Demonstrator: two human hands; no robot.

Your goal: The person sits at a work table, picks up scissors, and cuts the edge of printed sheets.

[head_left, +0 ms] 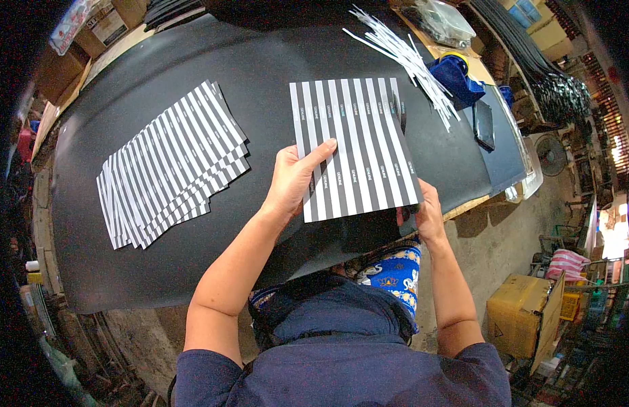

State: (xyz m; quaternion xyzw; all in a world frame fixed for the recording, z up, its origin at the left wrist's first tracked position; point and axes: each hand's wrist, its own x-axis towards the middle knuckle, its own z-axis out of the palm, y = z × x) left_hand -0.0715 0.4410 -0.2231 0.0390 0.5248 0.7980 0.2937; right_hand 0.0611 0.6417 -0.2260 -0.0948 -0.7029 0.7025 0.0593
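Note:
My left hand point(299, 175) grips a black-and-white striped sheet point(355, 152) by its left edge, thumb on top and fingers underneath. The sheet is raised and tilted over the dark tabletop, with small repeated print along its stripes. At its lower right corner, my right hand point(430, 211) is closed, partly behind the sheet. A small red part point(401, 216) shows beside those fingers and looks like the handle of scissors, mostly hidden. Near the sheet's upper right edge, a narrow dark piece point(403, 122) sticks out. A fanned stack of striped sheets point(175, 163) lies to the left.
Loose white strips point(403, 57) lie at the back right of the black tabletop point(260, 61). Beside them are a blue tape dispenser point(457, 78) and a dark phone-like object point(483, 125). A cardboard box point(518, 315) stands on the floor at right.

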